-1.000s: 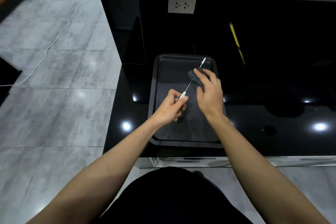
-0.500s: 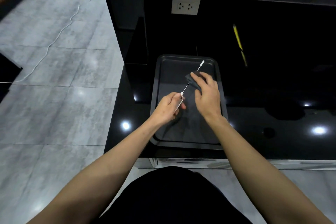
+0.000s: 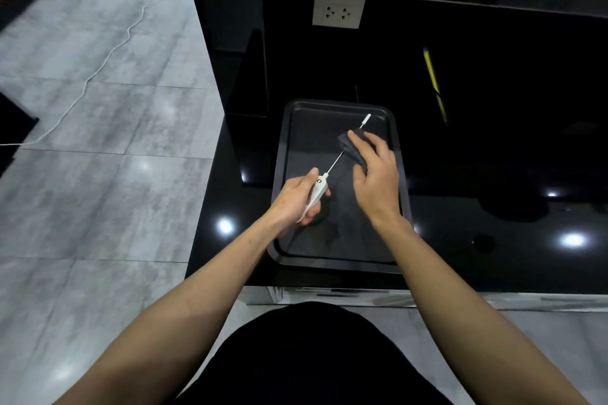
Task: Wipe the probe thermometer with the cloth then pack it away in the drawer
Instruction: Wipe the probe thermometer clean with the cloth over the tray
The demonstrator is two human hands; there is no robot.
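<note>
— Gripping the probe thermometer [image 3: 318, 192] by its white handle, is that the left hand [image 3: 297, 199]?

— Yes; the fingers are curled round the handle, and the thin metal probe runs up and to the right, away from the person; its white tip shows just past the far side of the cloth [image 3: 352, 149].

— And the right hand [image 3: 375, 176]?

— Closed on the dark cloth, which is folded round the middle of the probe; thumb on the near side, fingers over the top.

— Where does all this sit?

— Above a dark tray [image 3: 403, 207] lying on a glossy black counter [image 3: 493, 256]; the thermometer is held over the tray's middle, whether touching it I cannot tell.

— Anything else around?

— A white wall socket [image 3: 338, 11] on the black panel at the far side; a yellow strip [image 3: 434, 82] to the right of it; a white cable [image 3: 98, 72] trailing across the grey tiled floor [image 3: 98, 191] on the left.
</note>
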